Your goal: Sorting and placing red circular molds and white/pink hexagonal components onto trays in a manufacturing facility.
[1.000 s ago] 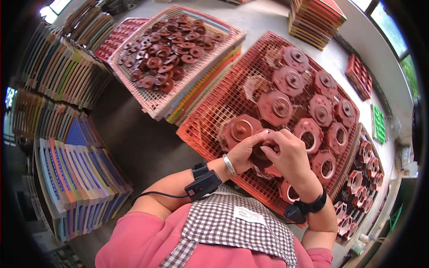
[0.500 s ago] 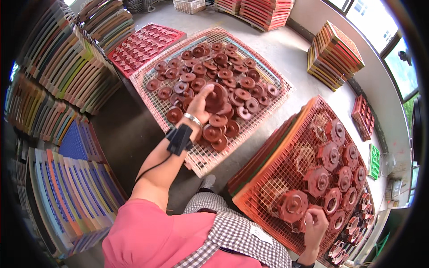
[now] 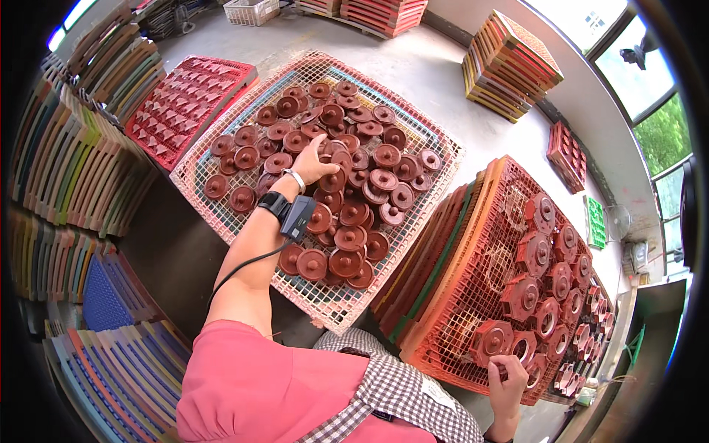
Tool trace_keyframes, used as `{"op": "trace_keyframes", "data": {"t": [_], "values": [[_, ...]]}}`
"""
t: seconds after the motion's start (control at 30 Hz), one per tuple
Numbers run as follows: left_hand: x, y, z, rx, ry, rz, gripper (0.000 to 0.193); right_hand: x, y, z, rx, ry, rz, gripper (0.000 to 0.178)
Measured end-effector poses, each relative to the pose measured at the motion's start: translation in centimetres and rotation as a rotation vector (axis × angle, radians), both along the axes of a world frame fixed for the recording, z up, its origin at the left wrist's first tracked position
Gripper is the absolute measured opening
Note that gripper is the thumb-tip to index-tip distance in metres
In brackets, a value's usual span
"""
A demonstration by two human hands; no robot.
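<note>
My left hand (image 3: pixel 314 164) reaches into a pile of round reddish-brown lids (image 3: pixel 346 238) with small knobs. Its thumb and fingers close around the edge of one lid (image 3: pixel 341 158); whether that lid is raised off the others I cannot tell. The lids lie on a pale mesh rack (image 3: pixel 332 314). On the right, my right hand (image 3: pixel 508 375) is curled in a pinch beside an octagonal brown pot (image 3: pixel 491 340) that has a lid on it. What its fingers hold, if anything, is hidden. Several more octagonal pots stand behind, some lidded, others open (image 3: pixel 546 319).
The pots rest on an orange mesh tray (image 3: pixel 461 325) atop a stack. A red tray (image 3: pixel 188 111) of small pieces lies beyond the lid rack. Stacked boards (image 3: pixel 111 362) crowd the left. Another tray stack (image 3: pixel 509 66) stands at the far right on the floor.
My left hand has moved down and left among the lids; the lid it held higher is no longer raised. My right hand has drawn slightly back from the pots. The view has shifted.
</note>
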State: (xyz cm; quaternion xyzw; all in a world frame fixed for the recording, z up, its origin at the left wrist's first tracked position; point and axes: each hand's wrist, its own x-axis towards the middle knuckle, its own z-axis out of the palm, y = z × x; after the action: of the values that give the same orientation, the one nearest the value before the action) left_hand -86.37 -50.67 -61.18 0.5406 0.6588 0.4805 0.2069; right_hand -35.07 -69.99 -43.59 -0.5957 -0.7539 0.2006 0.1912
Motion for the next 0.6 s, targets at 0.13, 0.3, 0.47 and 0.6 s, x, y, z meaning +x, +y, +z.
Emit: {"op": "trace_keyframes", "data": {"t": [0.13,0.3,0.47,0.6], "values": [[-0.7,-1.5,1.4,-0.084,0.205,0.117,0.070,-0.7,-0.2,-0.5,-0.017,0.023,-0.003,0.009],[1.4,-2.2,1.9,-0.170,0.417,0.090,0.027,-0.4,-0.2,-0.6,-0.010,-0.019,0.003,0.009],[1.6,-2.5,1.9,0.004,0.693,0.023,0.018,2.7,2.0,-2.1,0.068,0.024,-0.008,0.006],[2.0,-3.8,3.8,0.107,0.584,0.058,0.020,9.3,4.8,-3.7,0.022,0.101,-0.188,0.011]]}}
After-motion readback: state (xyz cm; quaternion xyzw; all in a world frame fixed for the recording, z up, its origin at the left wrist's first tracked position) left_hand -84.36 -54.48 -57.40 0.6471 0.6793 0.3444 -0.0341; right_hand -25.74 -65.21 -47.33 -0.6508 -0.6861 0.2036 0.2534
